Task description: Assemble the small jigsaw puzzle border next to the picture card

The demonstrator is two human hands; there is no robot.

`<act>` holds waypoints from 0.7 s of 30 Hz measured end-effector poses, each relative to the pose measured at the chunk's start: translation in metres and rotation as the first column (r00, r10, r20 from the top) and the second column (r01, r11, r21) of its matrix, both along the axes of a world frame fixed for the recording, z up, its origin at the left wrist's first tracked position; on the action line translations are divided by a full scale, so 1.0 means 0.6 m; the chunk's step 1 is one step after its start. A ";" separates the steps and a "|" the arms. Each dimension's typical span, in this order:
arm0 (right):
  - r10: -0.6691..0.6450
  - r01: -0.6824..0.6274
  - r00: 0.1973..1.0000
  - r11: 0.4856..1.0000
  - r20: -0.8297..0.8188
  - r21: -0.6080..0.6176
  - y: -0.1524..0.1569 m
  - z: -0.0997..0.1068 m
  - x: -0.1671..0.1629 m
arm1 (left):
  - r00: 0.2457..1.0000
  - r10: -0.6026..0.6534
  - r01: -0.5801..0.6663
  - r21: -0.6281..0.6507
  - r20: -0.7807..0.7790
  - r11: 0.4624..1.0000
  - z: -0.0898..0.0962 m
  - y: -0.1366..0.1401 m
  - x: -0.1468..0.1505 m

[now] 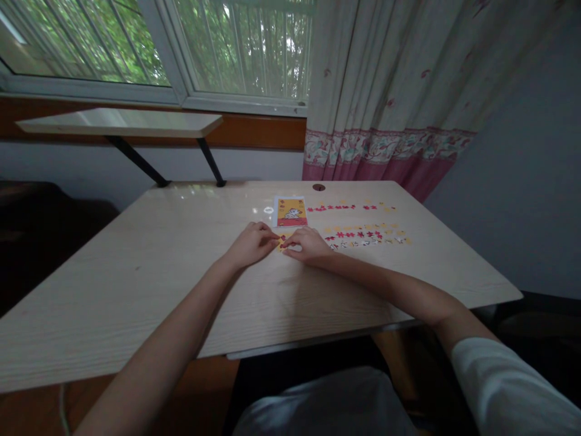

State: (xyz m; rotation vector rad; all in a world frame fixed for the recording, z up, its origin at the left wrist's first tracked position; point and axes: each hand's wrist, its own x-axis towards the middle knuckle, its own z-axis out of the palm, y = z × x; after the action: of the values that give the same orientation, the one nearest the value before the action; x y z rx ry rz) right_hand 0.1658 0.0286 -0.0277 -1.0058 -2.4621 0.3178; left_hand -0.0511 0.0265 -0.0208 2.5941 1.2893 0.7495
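My left hand (254,244) and my right hand (309,245) meet over a small group of yellow and red jigsaw puzzle pieces (283,237) on the table. Thumb and forefinger of the left hand are closed at the group's left edge. From the right, the right hand pinches at a red-marked piece, its other fingers curled. Both hands cover part of the group. Just beyond them lies a picture card (291,212), yellow above and red below, showing a white animal.
Loose red pieces (347,234), white pieces (363,243) and yellow pieces (385,226) lie in rows to the right. Another red row (336,208) is farther back. A raised shelf (127,123) stands at the back left. A cable hole (319,188) is near the curtain (385,145).
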 end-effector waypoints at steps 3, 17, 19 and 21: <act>-0.027 0.027 1.000 1.000 0.006 0.001 -0.001 -0.001 0.000 | 1.000 0.003 -0.002 0.004 -0.024 1.000 0.002 -0.002 0.000; -0.016 0.015 1.000 0.999 0.026 0.038 -0.010 -0.001 0.001 | 0.999 -0.018 0.019 0.028 -0.051 0.999 0.007 -0.005 0.002; -0.021 0.020 0.999 0.999 0.037 0.044 -0.010 -0.001 0.002 | 0.998 -0.016 0.017 0.023 -0.062 1.000 0.009 -0.005 0.002; -0.019 0.016 0.998 0.999 0.055 0.051 -0.011 0.001 0.002 | 0.997 -0.008 0.010 0.023 -0.075 1.000 0.009 -0.005 0.002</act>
State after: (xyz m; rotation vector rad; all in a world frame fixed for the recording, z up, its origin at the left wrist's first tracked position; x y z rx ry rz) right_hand 0.1672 0.0220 -0.0273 -1.0275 -2.4968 0.2236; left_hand -0.0499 0.0233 -0.0156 2.6686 1.2963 0.6756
